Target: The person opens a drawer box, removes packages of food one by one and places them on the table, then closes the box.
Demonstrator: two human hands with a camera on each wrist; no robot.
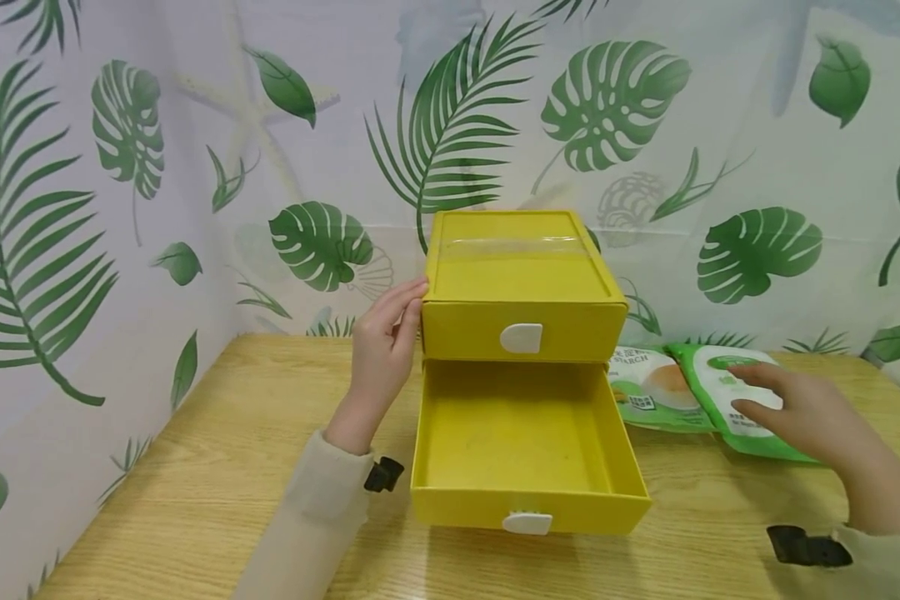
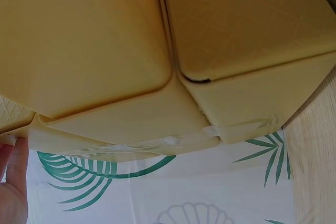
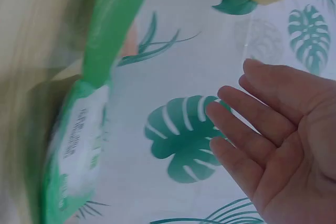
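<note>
A yellow two-drawer box (image 1: 525, 275) stands on the table, its lower drawer (image 1: 528, 433) pulled out and bare inside. The upper drawer is closed; both fronts carry a white tab handle. My left hand (image 1: 386, 342) rests its fingers on the box's upper left side, and in the left wrist view its fingertips (image 2: 18, 166) touch a box edge. Over a green-and-white packet (image 1: 727, 392) hovers my right hand (image 1: 817, 412), fingers extended and nothing held. A second packet (image 1: 656, 383), with "STARCH" printed on it, lies beside the first, partly behind the drawer.
The wood-grain table (image 1: 270, 458) extends left and in front of the box. Behind stands a white backdrop (image 1: 480, 108) printed with green leaves. Clear tape (image 1: 517, 244) runs across the box top. The pulled-out drawer juts toward the front.
</note>
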